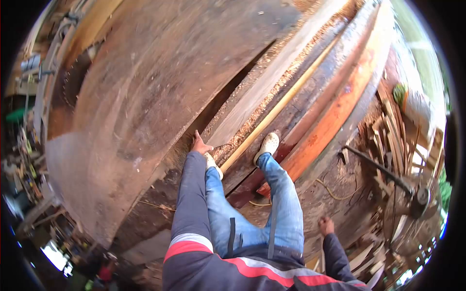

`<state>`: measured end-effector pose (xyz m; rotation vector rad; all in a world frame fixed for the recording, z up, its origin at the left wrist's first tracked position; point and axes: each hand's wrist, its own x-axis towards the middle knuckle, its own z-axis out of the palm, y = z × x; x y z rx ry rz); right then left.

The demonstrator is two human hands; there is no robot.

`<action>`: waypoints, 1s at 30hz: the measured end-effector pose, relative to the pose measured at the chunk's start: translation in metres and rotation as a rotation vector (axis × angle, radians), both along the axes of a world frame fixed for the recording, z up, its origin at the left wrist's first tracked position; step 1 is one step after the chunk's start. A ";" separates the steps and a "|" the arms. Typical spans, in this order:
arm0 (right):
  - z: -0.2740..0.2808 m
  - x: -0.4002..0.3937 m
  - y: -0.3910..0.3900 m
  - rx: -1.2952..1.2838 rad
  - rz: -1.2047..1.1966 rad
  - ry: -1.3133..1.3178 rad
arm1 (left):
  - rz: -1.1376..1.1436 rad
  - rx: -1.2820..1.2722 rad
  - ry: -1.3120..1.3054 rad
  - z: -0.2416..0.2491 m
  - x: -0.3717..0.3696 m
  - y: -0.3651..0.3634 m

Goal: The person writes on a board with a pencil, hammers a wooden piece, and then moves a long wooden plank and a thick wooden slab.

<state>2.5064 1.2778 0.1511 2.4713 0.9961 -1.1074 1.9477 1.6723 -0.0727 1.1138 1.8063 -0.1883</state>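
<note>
My left hand [200, 144] reaches down beside my left shoe, thumb and a finger spread apart, right at the near end of a long pale plank [252, 109]. Curly wood shavings [262, 104] lie along both sides of that plank. Out to my right side hangs my right hand [326, 226], its fingers curled in, with nothing visible in them. Beyond the plank runs a narrow yellowish strip of wood [272, 114], close to my shoes. Farther right lie a reddish-brown timber [320, 104] and an orange timber [335, 116].
A wide worn wooden surface [141, 82] fills the left, with a toothed circular saw blade [75, 80] at its far side. Scrap wood strips [393, 133] pile up at the right near a dark metal bar [378, 169]. A thin cord [337, 196] lies on the ground.
</note>
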 end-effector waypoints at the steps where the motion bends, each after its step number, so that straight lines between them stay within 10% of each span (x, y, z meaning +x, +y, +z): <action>1: -0.011 0.006 -0.011 -0.062 0.108 0.029 | 0.040 -0.057 -0.070 -0.016 0.000 0.006; 6: -0.065 -0.010 0.041 -0.222 0.292 0.081 | 0.037 0.123 -0.276 -0.079 -0.027 -0.021; 11: -0.124 -0.103 0.252 0.208 0.386 0.201 | 0.084 -0.066 -0.107 0.037 0.014 0.016; 14: -0.154 -0.153 0.369 0.367 0.051 0.381 | -0.011 0.228 0.099 -0.043 0.028 -0.040; 17: -0.152 -0.208 0.462 0.290 -0.441 0.473 | -0.068 0.355 0.138 -0.011 0.063 -0.062; 19: -0.178 -0.210 0.487 0.291 -0.535 0.525 | 0.059 0.648 0.103 -0.026 0.085 -0.092; 27: -0.313 -0.162 0.456 0.206 -0.518 0.826 | -0.015 0.495 0.078 -0.002 0.126 -0.135; 30: -0.332 -0.134 0.432 0.249 -0.519 1.009 | 0.462 0.084 -0.469 -0.038 0.093 -0.135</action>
